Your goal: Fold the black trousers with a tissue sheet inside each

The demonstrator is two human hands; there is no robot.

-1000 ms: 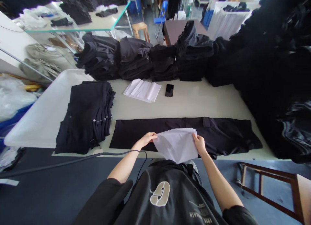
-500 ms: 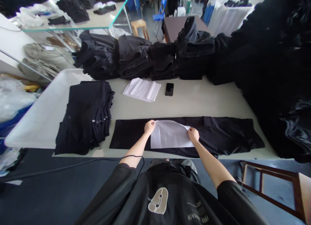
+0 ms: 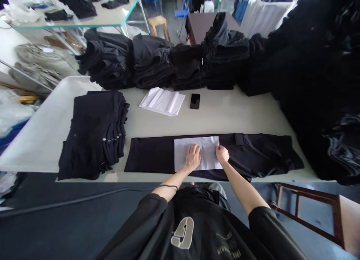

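Observation:
A pair of black trousers [image 3: 152, 155], folded lengthwise, lies along the front of the table. On its middle rests a white sheet of paper [image 3: 208, 155], flat against the cloth. My left hand [image 3: 193, 157] lies on the sheet with its fingers spread. At the sheet's right edge, my right hand [image 3: 222, 154] is closed, pinching the paper. A flap [image 3: 239, 139] shows on the trousers just right of that hand.
Left stands a stack of folded black trousers [image 3: 92, 132], beside a white tray [image 3: 30, 140]. Behind are a pile of white sheets [image 3: 163, 101], a phone [image 3: 195, 101] and several black garment stacks [image 3: 153, 61]. A big dark heap [image 3: 309, 84] fills the right. A cable [image 3: 84, 200] hangs by my left arm.
My left hand has let go of the sheet's upper left corner and moved right, onto the paper. The sheet now lies flatter. My right hand stays at its right edge.

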